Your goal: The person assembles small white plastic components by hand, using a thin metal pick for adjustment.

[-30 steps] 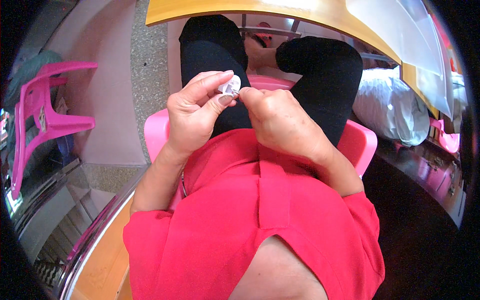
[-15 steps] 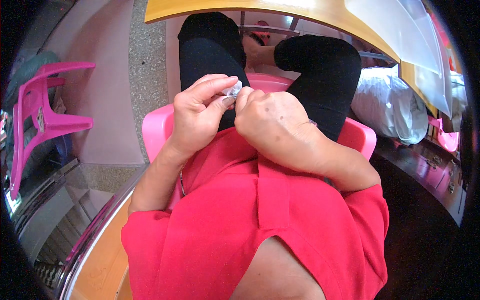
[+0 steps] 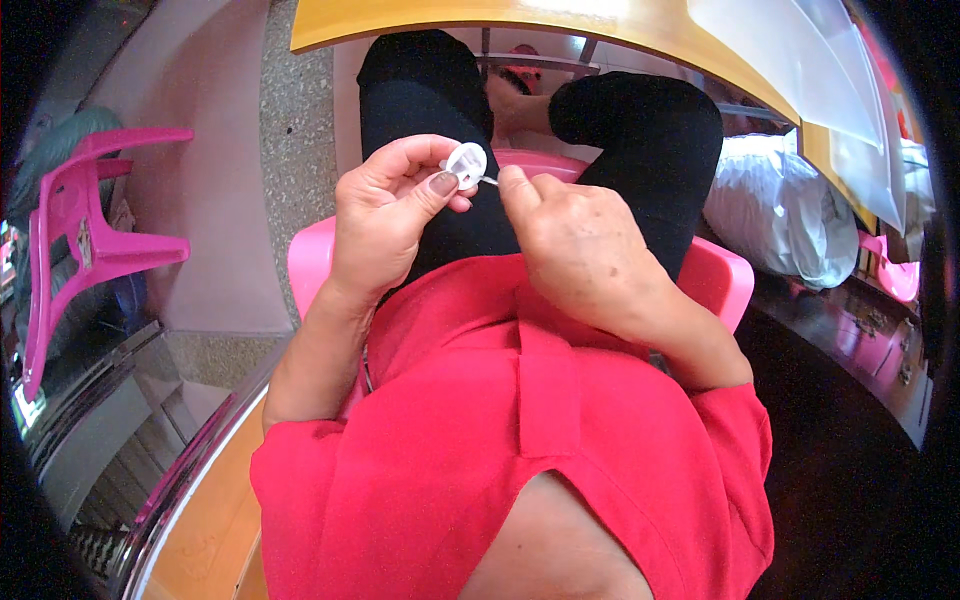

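Note:
Above my lap, my left hand [image 3: 385, 215] pinches a small round white plastic piece [image 3: 467, 158] between thumb and fingers. Its face is turned up and shows a slot and a small opening near the thumb. My right hand [image 3: 588, 240] is closed, back upward, just to the right of it. From under its thumb and forefinger a thin pale rod [image 3: 489, 181] sticks out, and its tip reaches the lower right rim of the white piece. The rest of the rod is hidden inside my right fist, so I cannot tell its kind.
I sit on a pink plastic chair [image 3: 722, 285]. A yellow wooden table [image 3: 600, 12] curves across the far side above my knees, with a translucent sheet [image 3: 800, 90] on it. Another pink chair [image 3: 95, 230] is at left; a white plastic bag [image 3: 775, 210] lies at right.
My hands have moved apart, the right one going right. The white piece, mostly covered before, now shows its round face, and the thin rod has come into sight.

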The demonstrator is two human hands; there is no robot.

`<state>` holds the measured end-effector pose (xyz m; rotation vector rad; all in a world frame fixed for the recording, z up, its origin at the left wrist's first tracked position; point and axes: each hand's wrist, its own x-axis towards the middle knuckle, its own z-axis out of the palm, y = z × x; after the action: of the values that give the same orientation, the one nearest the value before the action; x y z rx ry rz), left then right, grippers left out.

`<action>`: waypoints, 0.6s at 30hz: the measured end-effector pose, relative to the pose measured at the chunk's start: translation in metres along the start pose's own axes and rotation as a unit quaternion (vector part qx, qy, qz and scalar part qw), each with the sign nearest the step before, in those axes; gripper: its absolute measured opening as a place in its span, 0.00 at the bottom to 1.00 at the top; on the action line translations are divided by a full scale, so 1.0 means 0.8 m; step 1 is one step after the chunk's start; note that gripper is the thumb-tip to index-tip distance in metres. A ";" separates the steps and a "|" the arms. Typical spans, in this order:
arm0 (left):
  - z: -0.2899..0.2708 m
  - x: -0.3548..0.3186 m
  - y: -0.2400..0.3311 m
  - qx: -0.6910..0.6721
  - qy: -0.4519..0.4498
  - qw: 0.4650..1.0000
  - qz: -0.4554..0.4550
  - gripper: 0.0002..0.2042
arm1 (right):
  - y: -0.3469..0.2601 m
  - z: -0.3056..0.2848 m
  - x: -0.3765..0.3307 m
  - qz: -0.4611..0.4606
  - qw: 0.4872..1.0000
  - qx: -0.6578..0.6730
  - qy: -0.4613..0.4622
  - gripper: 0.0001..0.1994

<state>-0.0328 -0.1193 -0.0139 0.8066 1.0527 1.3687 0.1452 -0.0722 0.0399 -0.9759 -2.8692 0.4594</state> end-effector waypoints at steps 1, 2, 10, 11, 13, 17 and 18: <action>0.001 -0.001 0.001 -0.009 -0.002 1.000 -0.001 0.09 | 0.001 -0.001 -0.002 0.002 1.000 0.000 0.000 0.08; 0.001 -0.001 0.002 -0.009 -0.003 1.000 -0.002 0.09 | 0.001 -0.001 -0.004 0.012 1.000 0.004 -0.001 0.07; 0.001 -0.003 0.002 -0.017 -0.023 0.999 0.039 0.10 | -0.007 -0.002 -0.002 0.004 1.000 0.007 0.010 0.07; 0.002 -0.003 0.002 -0.016 -0.023 0.999 0.039 0.10 | -0.007 -0.002 -0.002 0.003 1.000 0.009 0.013 0.07; 0.003 -0.003 0.003 0.029 -0.027 0.997 0.066 0.10 | -0.008 -0.004 0.000 0.002 1.000 0.012 0.015 0.07; 0.001 -0.002 -0.001 0.058 -0.047 0.993 0.093 0.10 | -0.007 -0.004 0.002 -0.008 1.000 -0.007 0.015 0.07; 0.002 -0.002 -0.001 0.068 -0.045 0.992 0.095 0.10 | -0.006 -0.003 0.003 -0.013 1.000 -0.016 0.016 0.07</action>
<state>-0.0310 -0.1206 -0.0141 1.0833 1.0259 1.4168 0.1410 -0.0741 0.0434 -0.9412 -2.8648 0.3921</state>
